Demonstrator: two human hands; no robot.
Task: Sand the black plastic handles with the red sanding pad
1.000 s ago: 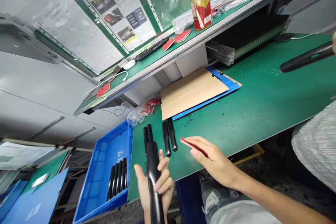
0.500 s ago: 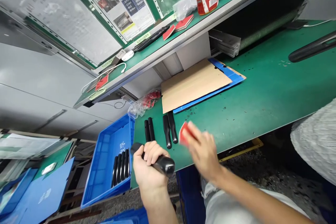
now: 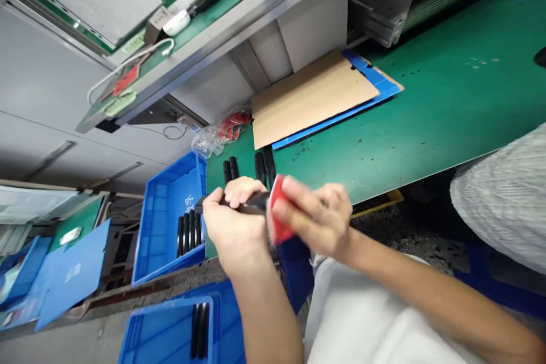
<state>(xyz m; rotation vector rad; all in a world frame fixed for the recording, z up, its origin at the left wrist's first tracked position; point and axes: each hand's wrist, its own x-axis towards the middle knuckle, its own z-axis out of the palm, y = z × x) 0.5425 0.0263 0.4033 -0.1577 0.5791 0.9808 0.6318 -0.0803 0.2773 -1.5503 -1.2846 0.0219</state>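
My left hand [image 3: 234, 222] is wrapped round a black handle [image 3: 255, 205], whose far end pokes out to the left of my thumb. In my right hand [image 3: 322, 219] is a red pad [image 3: 280, 216] with a pale edge, pinched between fingers and thumb. The pad covers the right-hand end of the handle and appears pressed against it. Behind my hands, a pair of black handles [image 3: 231, 168] lies on the green table, with another pair [image 3: 265, 166] partly hidden by my fingers.
A blue crate [image 3: 156, 222] with several black handles stands left of the green table [image 3: 447, 108]. Below is another blue crate [image 3: 143, 330]. Cardboard [image 3: 315, 99] rests on a blue sheet at the back, near a plastic bag [image 3: 222, 131]. A person's pale sleeve [image 3: 507, 199] shows at right.
My right hand has brought the red pad left onto the handle's end; before, the two were apart. My left hand has moved slightly up and left in view. The view has tilted downward.
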